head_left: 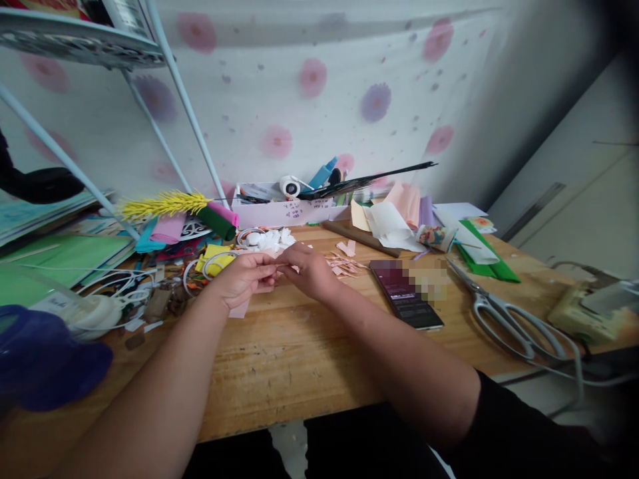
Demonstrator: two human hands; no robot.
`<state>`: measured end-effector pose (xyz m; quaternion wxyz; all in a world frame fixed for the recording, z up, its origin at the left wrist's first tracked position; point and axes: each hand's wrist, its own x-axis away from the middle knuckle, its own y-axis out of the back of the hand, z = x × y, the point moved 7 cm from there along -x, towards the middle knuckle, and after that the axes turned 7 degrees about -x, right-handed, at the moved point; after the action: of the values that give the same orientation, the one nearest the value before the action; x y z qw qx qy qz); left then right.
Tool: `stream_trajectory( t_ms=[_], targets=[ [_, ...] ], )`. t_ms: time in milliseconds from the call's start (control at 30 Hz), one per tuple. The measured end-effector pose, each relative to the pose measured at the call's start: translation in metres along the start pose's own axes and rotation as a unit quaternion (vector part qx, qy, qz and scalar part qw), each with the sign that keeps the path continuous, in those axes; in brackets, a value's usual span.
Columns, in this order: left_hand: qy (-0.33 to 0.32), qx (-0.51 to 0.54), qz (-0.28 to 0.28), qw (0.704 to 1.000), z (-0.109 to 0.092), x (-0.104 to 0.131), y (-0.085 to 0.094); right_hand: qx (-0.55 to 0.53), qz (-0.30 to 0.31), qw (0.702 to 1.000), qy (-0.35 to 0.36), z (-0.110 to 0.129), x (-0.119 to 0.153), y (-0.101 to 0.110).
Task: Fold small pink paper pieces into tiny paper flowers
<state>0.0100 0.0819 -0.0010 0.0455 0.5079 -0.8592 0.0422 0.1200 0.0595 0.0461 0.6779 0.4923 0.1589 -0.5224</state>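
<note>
My left hand (pixel 245 278) and my right hand (pixel 310 271) meet above the middle of the table, both closed in a pinch. Between their fingertips is a small, thin piece of pink paper, mostly covered by the fingers. Under my left hand lies a flat pink paper sheet (pixel 239 310). Just right of my right hand are cut pink paper strips (pixel 344 267) in a loose heap. White crumpled pieces (pixel 272 239) sit right behind the hands.
A phone (pixel 407 299) and large scissors (pixel 499 313) lie to the right. Behind stands a white box (pixel 294 214) of tools, with a brown roll (pixel 359 239) in front of it. Yellow paper (pixel 215 261), wire coils and a purple object (pixel 50 359) crowd the left.
</note>
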Motion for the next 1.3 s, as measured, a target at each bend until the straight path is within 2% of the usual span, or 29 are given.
stream_trajectory(
  t_ms=[100, 200, 333, 400, 467, 533, 567, 600, 633, 667, 767, 800, 867, 967, 1067, 1167, 1233, 1300],
  targets=[
    [0.001, -0.002, 0.003, 1.000, -0.002, 0.001, 0.000, 0.025, 0.029, 0.999, 0.007, 0.001, 0.000, 0.000],
    [-0.015, -0.013, -0.016, 1.000, -0.005, 0.001, 0.000, 0.034, 0.027, 0.999, -0.005, -0.001, 0.000, 0.000],
    [-0.084, -0.105, -0.074, 0.988, -0.016, 0.001, 0.002, 0.001, -0.010, 0.997, -0.080, -0.010, -0.001, 0.003],
    [-0.126, -0.212, -0.125, 0.961, -0.026, 0.004, 0.003, -0.034, -0.026, 0.988, -0.147, -0.018, -0.001, 0.004],
    [-0.167, -0.335, -0.177, 0.910, -0.037, 0.008, 0.003, -0.108, -0.028, 0.965, -0.235, -0.029, 0.002, 0.000],
    [-0.207, -0.427, -0.214, 0.854, -0.045, 0.011, -0.001, -0.213, -0.023, 0.924, -0.318, -0.037, 0.008, -0.008],
    [-0.222, -0.451, -0.227, 0.834, -0.047, 0.013, -0.003, -0.259, -0.024, 0.901, -0.346, -0.039, 0.010, -0.012],
    [-0.229, -0.455, -0.235, 0.828, -0.047, 0.013, -0.004, -0.289, -0.027, 0.886, -0.362, -0.040, 0.011, -0.015],
    [-0.227, -0.440, -0.236, 0.836, -0.046, 0.012, -0.004, -0.300, -0.033, 0.880, -0.368, -0.041, 0.012, -0.015],
    [-0.217, -0.405, -0.230, 0.858, -0.042, 0.011, -0.003, -0.292, -0.039, 0.883, -0.365, -0.041, 0.011, -0.015],
    [-0.161, -0.219, -0.184, 0.945, -0.026, 0.003, -0.002, -0.194, -0.053, 0.926, -0.320, -0.038, 0.009, -0.007],
    [-0.146, -0.152, -0.169, 0.963, -0.022, 0.001, -0.003, -0.154, -0.057, 0.942, -0.294, -0.036, 0.007, -0.003],
    [-0.129, -0.052, -0.152, 0.979, -0.018, -0.001, -0.003, -0.081, -0.066, 0.968, -0.229, -0.027, 0.003, 0.002],
    [-0.115, 0.013, -0.131, 0.985, -0.016, -0.001, -0.003, -0.010, -0.064, 0.989, -0.136, -0.012, 0.000, 0.006],
    [-0.118, 0.007, -0.120, 0.986, -0.017, 0.000, -0.002, 0.001, -0.055, 0.992, -0.110, -0.007, 0.000, 0.005],
    [-0.160, -0.092, -0.161, 0.970, -0.027, 0.004, 0.002, -0.049, -0.059, 0.980, -0.184, -0.018, 0.002, 0.002],
    [-0.195, -0.209, -0.202, 0.937, -0.037, 0.009, 0.002, -0.129, -0.053, 0.951, -0.275, -0.031, 0.005, -0.004],
    [-0.218, -0.311, -0.229, 0.896, -0.044, 0.012, -0.001, -0.221, -0.043, 0.910, -0.348, -0.039, 0.010, -0.013]
  ],
)
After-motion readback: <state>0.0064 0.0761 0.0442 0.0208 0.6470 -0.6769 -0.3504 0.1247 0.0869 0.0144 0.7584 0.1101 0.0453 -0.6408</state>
